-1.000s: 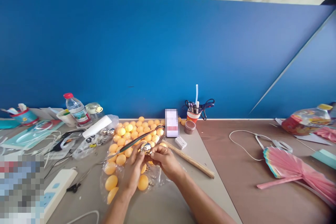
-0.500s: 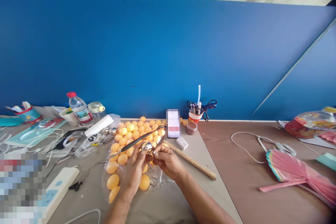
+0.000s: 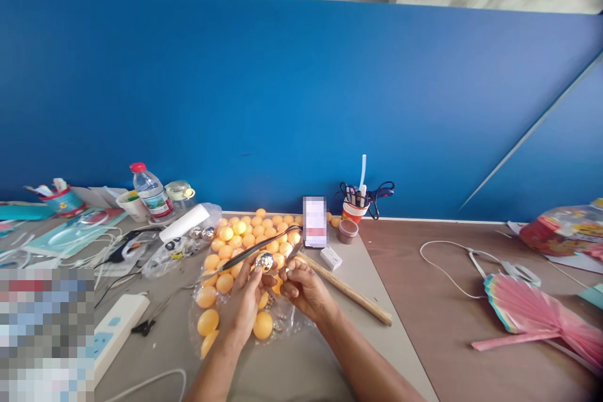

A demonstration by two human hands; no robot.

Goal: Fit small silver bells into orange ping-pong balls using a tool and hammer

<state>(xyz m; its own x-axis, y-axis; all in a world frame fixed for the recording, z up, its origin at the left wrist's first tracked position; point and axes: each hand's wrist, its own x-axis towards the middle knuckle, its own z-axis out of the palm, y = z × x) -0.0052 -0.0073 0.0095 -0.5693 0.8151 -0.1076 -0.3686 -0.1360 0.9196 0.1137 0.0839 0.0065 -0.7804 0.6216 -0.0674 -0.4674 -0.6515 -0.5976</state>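
Observation:
My left hand (image 3: 245, 303) is closed around a shiny silver ball (image 3: 264, 262), gripped at the fingertips and thumb. Close by on the right, my right hand (image 3: 304, 289) has its fingers curled into a pinch, a small gap away from the ball. Whatever may be between those fingertips is too small to make out. Beneath both hands lie several orange balls (image 3: 262, 325) on a clear plastic sheet or bag (image 3: 294, 320). A dark strap-like strip (image 3: 249, 251) crosses the orange balls behind the left hand.
A wooden stick (image 3: 360, 298) slants away to the right. Behind it stand a phone (image 3: 315, 235), a small white box (image 3: 331, 258), a lidded tub (image 3: 347, 232) and a paper cup (image 3: 354, 210). Leftward are a water bottle (image 3: 153, 195), cables and a power strip (image 3: 120, 330); rightward, a pink fan (image 3: 522, 304).
My right hand has drawn slightly away from the silver ball, and more of the ball shows. My left hand keeps its hold. The whole view has shifted a little.

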